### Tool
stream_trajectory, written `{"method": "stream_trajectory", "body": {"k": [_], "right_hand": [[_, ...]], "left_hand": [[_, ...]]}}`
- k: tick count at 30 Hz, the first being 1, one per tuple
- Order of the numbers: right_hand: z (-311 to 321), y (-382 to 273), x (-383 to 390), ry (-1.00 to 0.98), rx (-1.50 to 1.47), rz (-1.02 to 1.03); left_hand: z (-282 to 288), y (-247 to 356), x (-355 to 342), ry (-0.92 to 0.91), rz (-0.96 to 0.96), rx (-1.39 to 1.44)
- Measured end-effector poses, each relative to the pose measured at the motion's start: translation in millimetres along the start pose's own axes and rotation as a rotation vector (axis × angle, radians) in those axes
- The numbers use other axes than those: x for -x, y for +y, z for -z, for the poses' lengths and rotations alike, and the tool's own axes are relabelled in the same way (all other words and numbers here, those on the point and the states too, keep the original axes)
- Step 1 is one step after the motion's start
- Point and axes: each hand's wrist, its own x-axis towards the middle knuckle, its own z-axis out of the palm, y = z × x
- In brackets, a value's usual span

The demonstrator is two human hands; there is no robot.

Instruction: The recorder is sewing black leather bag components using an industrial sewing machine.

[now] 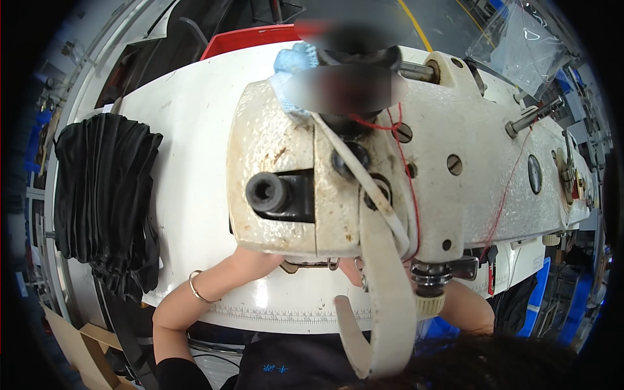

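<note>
A cream industrial sewing machine point(279, 117) with red thread point(416, 208) fills the middle of the view, a blue cloth wad point(292, 62) tucked at its top. My left hand point(260, 259) reaches under the machine's head from the lower left, a bangle point(200, 286) on that wrist; its fingers are hidden. A small part of my right hand point(352, 272) shows beneath the head near the metal fittings, mostly behind the machine and a curved cream arm point(393, 305). What either hand holds is out of sight.
A pile of pleated black fabric point(104, 195) lies at the left on the white table point(182, 136), which has a ruler along its front edge. A red bin point(247, 36) stands behind, a cardboard box point(75, 341) lower left, blue crates point(539, 292) at right.
</note>
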Motion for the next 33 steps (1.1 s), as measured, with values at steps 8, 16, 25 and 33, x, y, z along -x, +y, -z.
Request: {"method": "stream_trajectory", "body": {"k": [8, 16, 25, 33], "right_hand": [[-7.9, -2.1, -2.0, 0.259, 0.163, -0.007], [6.3, -8.5, -6.7, 0.218, 0.099, -0.108], [14.7, -9.7, -9.2, 0.157, 0.006, -0.214], [28.1, -13.3, -10.5, 0.095, -0.068, -0.299]], "left_hand": [[7.2, 37.1, -4.8, -0.002, -0.277, -0.306], [7.2, 40.6, -3.9, 0.044, -0.33, -0.296], [5.9, 39.2, -2.6, -0.003, -0.293, -0.265], [10.5, 37.7, -10.3, -0.03, -0.362, -0.31]]}}
